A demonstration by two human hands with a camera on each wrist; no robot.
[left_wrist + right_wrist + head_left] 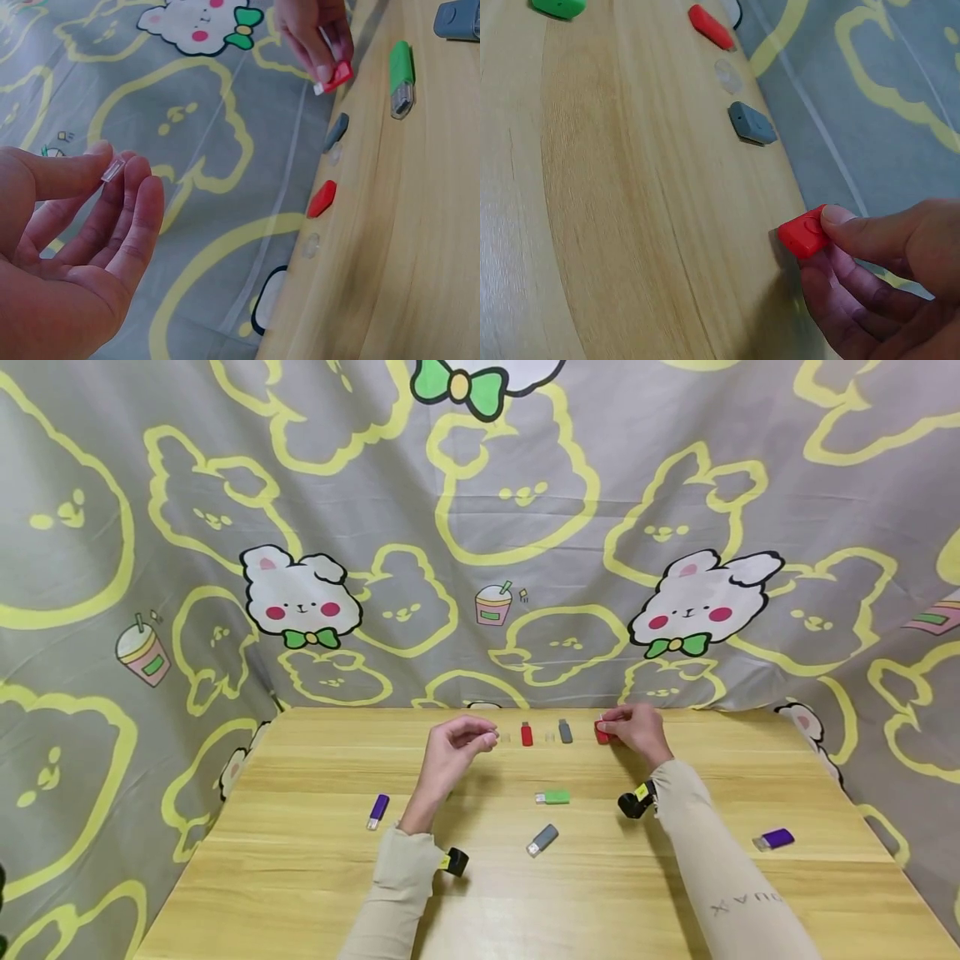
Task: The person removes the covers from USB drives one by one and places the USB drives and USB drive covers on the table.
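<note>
Between thumb and fingertips, my left hand (450, 760) pinches a small clear cap (113, 169), held up over the back of the table. My right hand (639, 731) pinches a red USB stick (802, 235) by its edge, close over the tabletop; the left wrist view shows its pale plug end uncovered. Between the hands, a second red USB stick (527, 735) and a grey USB stick (566, 732) lie in a row, plugs toward the curtain. One clear cap (505, 737) lies left of that red stick, another clear cap (550, 737) beside the grey one.
Nearer the front lie a capped green USB stick (557, 797) and another grey USB stick (543, 840). A purple USB stick (378, 811) is at the left, another purple USB stick (776, 838) at the right. A patterned curtain (405, 685) hangs behind the wooden table (300, 877).
</note>
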